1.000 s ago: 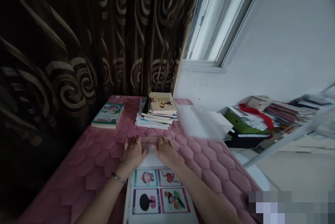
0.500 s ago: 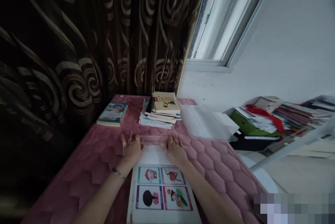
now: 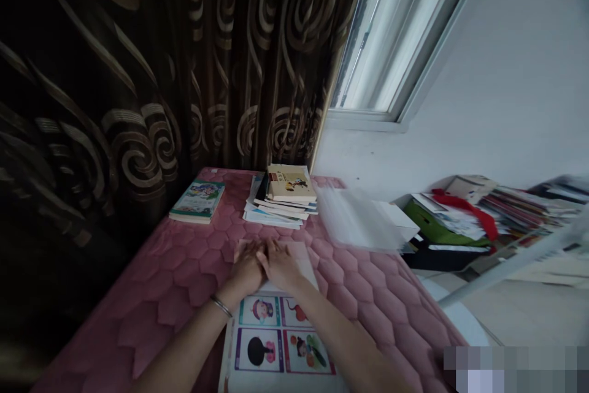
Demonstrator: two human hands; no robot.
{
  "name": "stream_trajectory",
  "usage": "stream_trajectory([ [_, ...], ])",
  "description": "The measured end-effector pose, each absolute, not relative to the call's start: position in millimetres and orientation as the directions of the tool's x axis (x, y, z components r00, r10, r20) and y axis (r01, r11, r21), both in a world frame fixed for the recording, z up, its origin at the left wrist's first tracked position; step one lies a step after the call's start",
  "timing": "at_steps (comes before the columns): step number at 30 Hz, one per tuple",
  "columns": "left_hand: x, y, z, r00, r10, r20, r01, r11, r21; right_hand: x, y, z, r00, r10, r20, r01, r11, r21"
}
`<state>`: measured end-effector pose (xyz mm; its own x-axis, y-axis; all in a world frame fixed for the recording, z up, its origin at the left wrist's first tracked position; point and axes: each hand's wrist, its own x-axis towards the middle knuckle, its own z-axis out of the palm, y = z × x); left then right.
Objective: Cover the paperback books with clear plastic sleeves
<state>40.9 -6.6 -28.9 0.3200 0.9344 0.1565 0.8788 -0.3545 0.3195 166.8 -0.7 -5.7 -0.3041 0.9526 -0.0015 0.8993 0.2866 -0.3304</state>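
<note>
A picture book [image 3: 257,377] with framed cartoon drawings lies on the pink quilted surface in front of me. A see-through plastic sheet [image 3: 301,253] extends past the far edge of a white panel at the book's top. My left hand [image 3: 247,271], with a silver bangle at the wrist, presses flat on the sheet and panel. Close against it, my right hand [image 3: 281,267] rests flat with fingers stretched forward, partly overlapping the left. Both hands hide the middle of the sheet. My right forearm covers part of the drawings.
Ahead stands a pile of books and papers [image 3: 289,187], with a green-edged book [image 3: 197,200] to its left. Translucent plastic sheets [image 3: 359,218] lie at the right edge. Beyond are a stuffed box [image 3: 442,227], a dark patterned curtain [image 3: 230,62] and a window [image 3: 381,31].
Both hands have moved inward from the two sides of the plastic sheet and now meet at its middle. The book stays nearly where it was.
</note>
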Motion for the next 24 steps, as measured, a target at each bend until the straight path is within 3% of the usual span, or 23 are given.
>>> stream_trajectory([
  [2, 40.7, -6.7, -28.2, 0.311, 0.937, 0.157, 0.879, -0.347, 0.328, 164.3, -0.8, -7.5, -0.339, 0.940, -0.028, 0.883, 0.307, -0.354],
  [8, 33.2, -5.6, -16.6, 0.163, 0.981, 0.108, 0.947, -0.187, 0.262, 210.3, 1.1, -18.0, -0.166, 0.985, 0.044, 0.961, 0.172, -0.219],
  [14, 17.3, -6.7, -16.3, 0.048, 0.990, 0.130, 0.978, -0.073, 0.197, 221.2, 0.6, -23.3, -0.109, 0.993, 0.042, 0.976, 0.115, -0.184],
  [19, 14.3, -8.0, -20.5, 0.035, 0.986, 0.164, 0.982, -0.064, 0.178, 222.6, 3.3, -30.5, -0.056, 0.998, 0.037, 0.980, 0.062, -0.190],
  [24, 18.2, -12.4, -9.0, 0.096, 0.981, 0.169, 0.980, -0.123, 0.158, 228.1, 8.2, -26.5, -0.108, 0.992, 0.060, 0.980, 0.117, -0.159],
])
